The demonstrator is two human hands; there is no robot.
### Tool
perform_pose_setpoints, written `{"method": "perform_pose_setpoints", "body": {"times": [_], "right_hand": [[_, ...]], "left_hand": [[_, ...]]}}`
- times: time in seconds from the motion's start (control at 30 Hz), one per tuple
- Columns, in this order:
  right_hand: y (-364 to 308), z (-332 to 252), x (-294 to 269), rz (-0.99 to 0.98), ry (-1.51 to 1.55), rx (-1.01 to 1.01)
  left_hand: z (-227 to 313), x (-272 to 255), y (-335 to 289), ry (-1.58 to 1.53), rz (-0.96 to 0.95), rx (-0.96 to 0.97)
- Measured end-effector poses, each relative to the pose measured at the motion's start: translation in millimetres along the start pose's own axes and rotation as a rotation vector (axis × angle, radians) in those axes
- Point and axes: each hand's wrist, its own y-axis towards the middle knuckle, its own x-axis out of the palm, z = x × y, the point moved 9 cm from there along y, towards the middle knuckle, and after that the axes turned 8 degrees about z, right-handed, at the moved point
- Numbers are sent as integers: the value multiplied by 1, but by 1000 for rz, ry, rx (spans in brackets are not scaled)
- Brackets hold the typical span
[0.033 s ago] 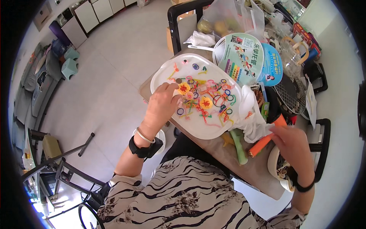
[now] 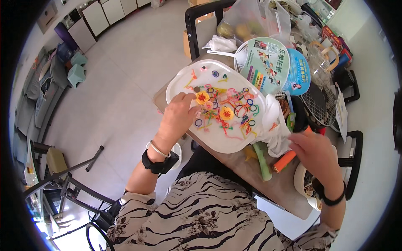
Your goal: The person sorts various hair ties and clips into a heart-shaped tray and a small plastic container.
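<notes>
A white oval tray [image 2: 178, 81] sits on the table with many small coloured hair ties [image 2: 240, 109] scattered over it, two with yellow flowers [image 2: 226, 113]. My left hand [image 2: 178, 115] rests over its left rim. Its fingers are curled, thumb and index finger a little apart, beside the other yellow flower [image 2: 202, 98]; part of the fingertips is hard to make out. At the tray's right end lies a crumpled white plastic bag [image 2: 274, 115]. My right hand [image 2: 313, 152], slightly blurred, pinches the bag's near right edge above an orange cylinder [image 2: 286, 160].
Two printed hand fans, one green and white [image 2: 268, 62] and one blue [image 2: 299, 71], lie beyond the tray. A pale green long thing [image 2: 263, 161] lies near the table's front edge, beside a round cream container [image 2: 300, 178]. Clutter and a bag of fruit [image 2: 243, 27] fill the far side.
My right hand has moved a little left toward the tray, and the edge of the white bag has come with it. My left hand stays in place.
</notes>
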Motion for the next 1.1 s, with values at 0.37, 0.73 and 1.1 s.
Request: {"method": "perform_pose_setpoints", "body": {"times": [0.37, 0.73, 1.1], "right_hand": [[175, -77, 132, -58, 90, -346], [209, -51, 155, -85, 455, -86], [149, -22, 140, -314, 317, -143]], "left_hand": [[-9, 17, 1, -90, -83, -31], [-44, 4, 16, -452, -26, -320], [5, 14, 18, -132, -55, 111]]}}
